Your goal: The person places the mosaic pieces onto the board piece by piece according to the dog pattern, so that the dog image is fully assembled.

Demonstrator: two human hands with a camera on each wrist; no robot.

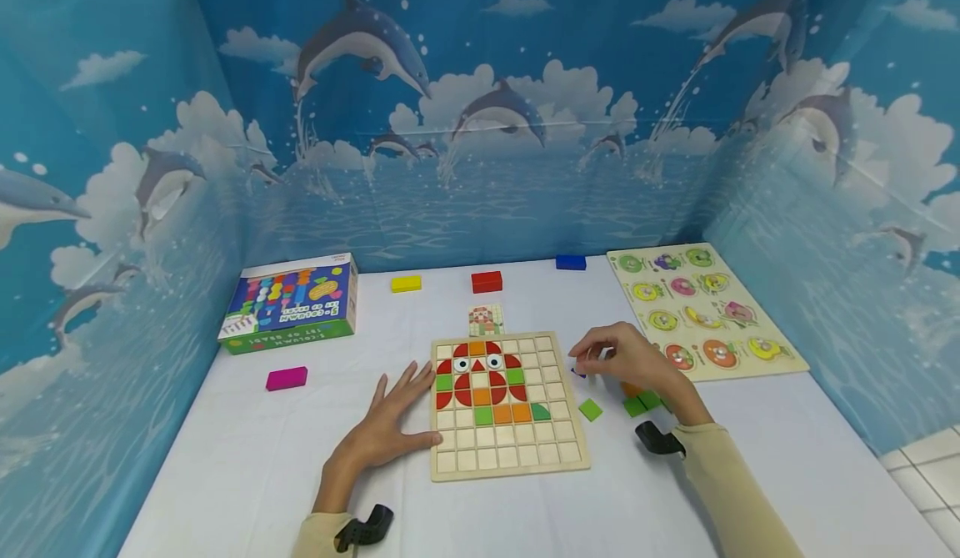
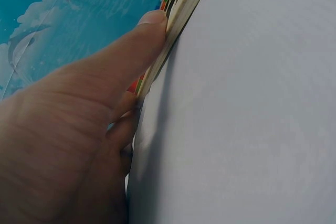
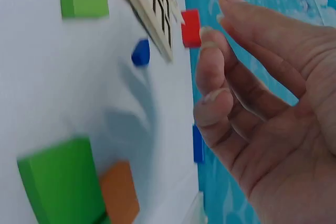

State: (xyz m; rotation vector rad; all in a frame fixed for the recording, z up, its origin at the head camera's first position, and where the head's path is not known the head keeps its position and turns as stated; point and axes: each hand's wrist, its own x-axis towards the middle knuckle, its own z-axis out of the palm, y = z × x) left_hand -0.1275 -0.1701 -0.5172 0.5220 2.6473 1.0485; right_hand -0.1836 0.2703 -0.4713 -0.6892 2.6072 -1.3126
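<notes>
A square wooden grid board [image 1: 517,455] lies on the white table, with red, orange and green tiles and two eye tiles forming a pattern in its upper part. My left hand [image 1: 382,431] rests at its left side, fingers spread, with the thumb [image 2: 149,30] against the board's edge. Right of the board, my right hand [image 1: 628,364] hovers with loosely bent fingers and nothing between them. Under it is a small dark blue piece [image 3: 140,53] on the table. A loose green tile [image 1: 590,409] lies nearby, and more green tiles [image 1: 637,404] sit beside an orange tile [image 3: 119,190].
A small pattern card [image 1: 486,319] lies behind the board. Yellow [image 1: 406,284], red [image 1: 487,282] and blue blocks [image 1: 571,263] stand farther back. A magenta block [image 1: 287,378] and bead-set box [image 1: 292,301] are at left, a fruit puzzle board [image 1: 705,308] at right.
</notes>
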